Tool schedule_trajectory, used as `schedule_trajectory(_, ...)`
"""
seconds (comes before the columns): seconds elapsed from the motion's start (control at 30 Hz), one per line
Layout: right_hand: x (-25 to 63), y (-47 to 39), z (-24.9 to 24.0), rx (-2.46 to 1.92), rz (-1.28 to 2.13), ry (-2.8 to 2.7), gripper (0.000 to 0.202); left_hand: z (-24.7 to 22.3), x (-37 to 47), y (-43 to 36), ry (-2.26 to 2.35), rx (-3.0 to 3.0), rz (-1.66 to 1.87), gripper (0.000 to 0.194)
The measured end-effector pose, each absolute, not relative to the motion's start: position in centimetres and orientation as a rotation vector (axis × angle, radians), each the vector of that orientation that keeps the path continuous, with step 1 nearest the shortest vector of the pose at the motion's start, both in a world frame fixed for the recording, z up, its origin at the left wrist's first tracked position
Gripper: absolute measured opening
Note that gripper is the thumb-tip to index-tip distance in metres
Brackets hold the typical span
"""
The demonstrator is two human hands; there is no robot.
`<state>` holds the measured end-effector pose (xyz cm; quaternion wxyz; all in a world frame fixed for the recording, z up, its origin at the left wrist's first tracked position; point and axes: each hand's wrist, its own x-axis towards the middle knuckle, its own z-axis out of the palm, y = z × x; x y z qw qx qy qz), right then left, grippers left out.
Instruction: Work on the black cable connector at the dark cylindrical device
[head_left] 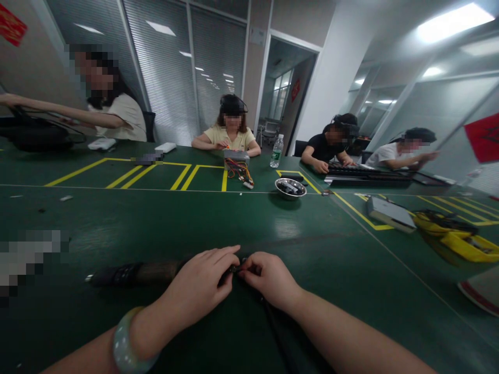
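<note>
A long dark cylindrical tool (156,272) with a metal tip at its left end lies on the green table. My left hand (205,283) rests over its right part, fingers wrapped around it. Beside it, my right hand (268,278) is closed, thumb and fingertips pinched at a small dark piece near the tool's right end. That piece is too small and dark to make out. From under my right hand a black cable (275,327) runs down toward the near edge. A pale bangle (128,343) circles my left wrist.
Ahead on the green table (195,218) are a metal bowl (290,195) of dark parts, a bottle (276,151), a box with coloured wires (236,156) and a grey case (391,213). Yellow trays (468,245) lie right. Several people sit across the table.
</note>
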<state>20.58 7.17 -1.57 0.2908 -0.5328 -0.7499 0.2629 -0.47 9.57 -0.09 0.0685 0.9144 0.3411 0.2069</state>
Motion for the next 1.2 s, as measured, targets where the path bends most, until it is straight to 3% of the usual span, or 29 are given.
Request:
schedule_trajectory(0.27, 20.56, 7.14, -1.58, -1.419, 0.711, -1.988, 0.004, -0.66, -0.63, 9.85, 1.077, 2.782, 0.639, 0.005)
schedule_trajectory(0.9, 20.64, 7.06, -1.51, -1.411, 0.728, -1.982, 0.004, -0.53, -0.51, 9.56, 1.014, 2.813, 0.722, 0.022)
schedule_trajectory(1.2, 20.54, 6.99, -1.16, -1.418, 0.745, -1.979, 0.003, -0.62, -0.7, 9.54, 1.076, 2.809, 0.689, 0.008)
